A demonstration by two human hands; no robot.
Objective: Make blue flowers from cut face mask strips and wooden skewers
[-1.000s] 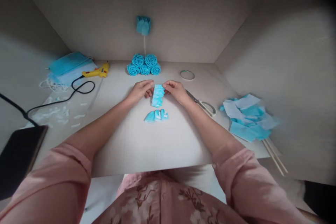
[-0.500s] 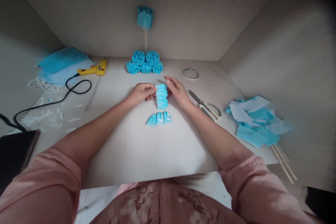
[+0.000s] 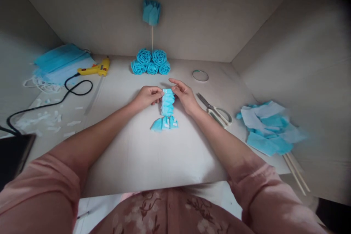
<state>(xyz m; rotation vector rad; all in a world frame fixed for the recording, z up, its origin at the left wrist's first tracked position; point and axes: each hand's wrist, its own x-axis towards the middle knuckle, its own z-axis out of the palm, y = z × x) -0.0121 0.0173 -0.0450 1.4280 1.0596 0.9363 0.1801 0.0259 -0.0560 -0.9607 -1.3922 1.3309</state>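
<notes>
Between my hands hangs a strip of folded blue fabric petals [image 3: 168,103], its layers overlapping in a zigzag column. My left hand [image 3: 150,95] pinches its upper left edge between thumb and fingers. My right hand [image 3: 185,95] holds the upper right edge with the thumb, its index finger stretched out above. Just below, on the table, lie a few loose folded blue petals [image 3: 165,123] with small white patches on them. Scissors [image 3: 215,110] rest to the right of my right hand, blades pointing away.
Rolled blue fabric roses [image 3: 151,62] are stacked at the back, with a stemmed blue flower [image 3: 151,11] behind. A yellow glue gun [image 3: 97,68], blue masks [image 3: 61,60] and white scraps [image 3: 49,119] lie left. Right are a tape ring [image 3: 200,75], fabric pieces [image 3: 270,126] and sticks [image 3: 296,173].
My right thumb has come onto the top right of the petal strip, and its top edge now lies flatter. The view has shifted slightly.
</notes>
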